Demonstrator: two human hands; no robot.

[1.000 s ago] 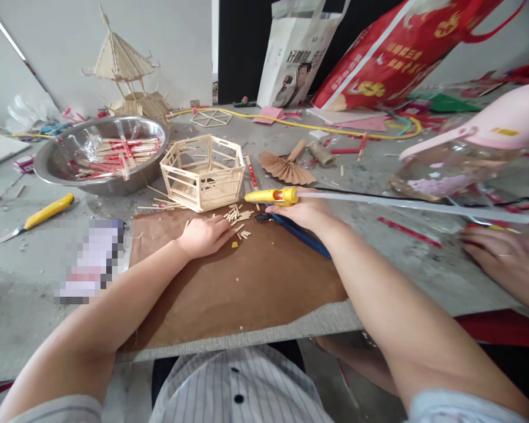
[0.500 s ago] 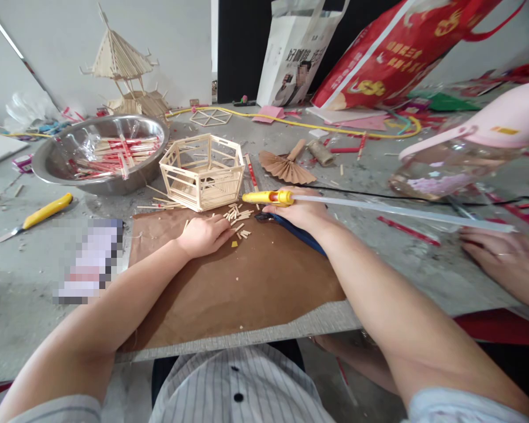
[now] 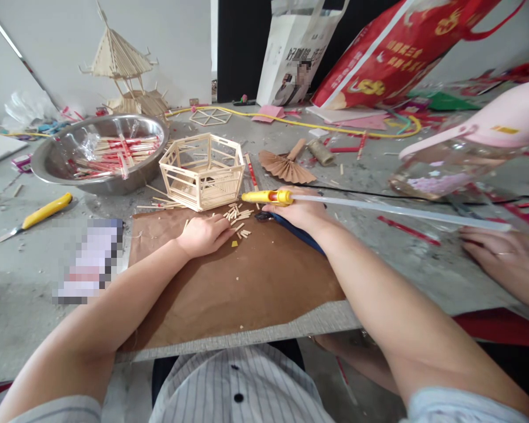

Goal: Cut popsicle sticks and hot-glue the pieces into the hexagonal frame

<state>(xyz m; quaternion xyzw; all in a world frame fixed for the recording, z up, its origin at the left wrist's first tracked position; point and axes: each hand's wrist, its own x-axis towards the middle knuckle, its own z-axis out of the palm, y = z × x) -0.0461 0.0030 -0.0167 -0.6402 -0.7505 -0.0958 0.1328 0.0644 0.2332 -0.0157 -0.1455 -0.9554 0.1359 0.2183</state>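
My right hand (image 3: 302,212) is closed around a yellow glue gun (image 3: 268,197) whose long clear glue stick (image 3: 401,211) trails off to the right. Its nozzle points left toward a hexagonal frame of wooden sticks (image 3: 203,170). My left hand (image 3: 203,235) rests curled on the brown paper sheet (image 3: 238,282), fingertips beside a scatter of short cut wooden sticks (image 3: 238,218); what it pinches, if anything, is hidden.
A steel bowl (image 3: 62,164) holds red-wrapped sticks at the left. A yellow utility knife (image 3: 39,214) lies near it. A stick pagoda model (image 3: 123,70) stands at the back. Another person's hand (image 3: 506,258) rests at the right, below a pink-lidded jar (image 3: 467,153).
The glue gun and its stick have shifted slightly down and left. My left hand has stayed put.
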